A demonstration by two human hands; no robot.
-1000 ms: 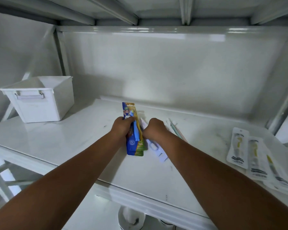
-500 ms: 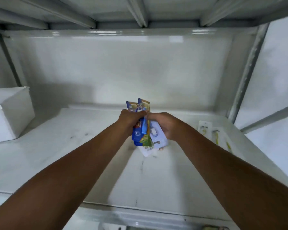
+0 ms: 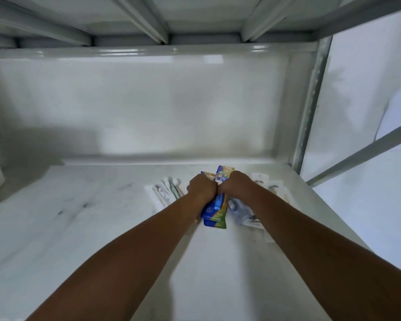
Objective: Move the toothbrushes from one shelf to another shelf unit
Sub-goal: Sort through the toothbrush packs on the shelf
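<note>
Shelving of pale grey metal (image 3: 56, 228) fills the head view, its marbled white surface smudged with dark marks towards the left. Left of centre, a few loose toothbrush packs (image 3: 166, 192) in clear wrapping are seen lying flat on the shelf, their contents blurred; a greenish handle can just be made out among them. Beside these, the left hand (image 3: 202, 187) is closed into a fist around a bundle of blue, green and yellow carded toothbrush packs (image 3: 214, 213), which are held upright and slightly tilted just above the shelf surface; a blue brush handle is visible on the front card. The right hand (image 3: 235, 183) is pressed knuckle to knuckle against the left and is clenched on the same bundle, together with a clear blister pack (image 3: 237, 210) under its wrist. Further right, more clear packs with yellow brushes (image 3: 273, 188) are left lying near the upright post (image 3: 308, 107).
</note>
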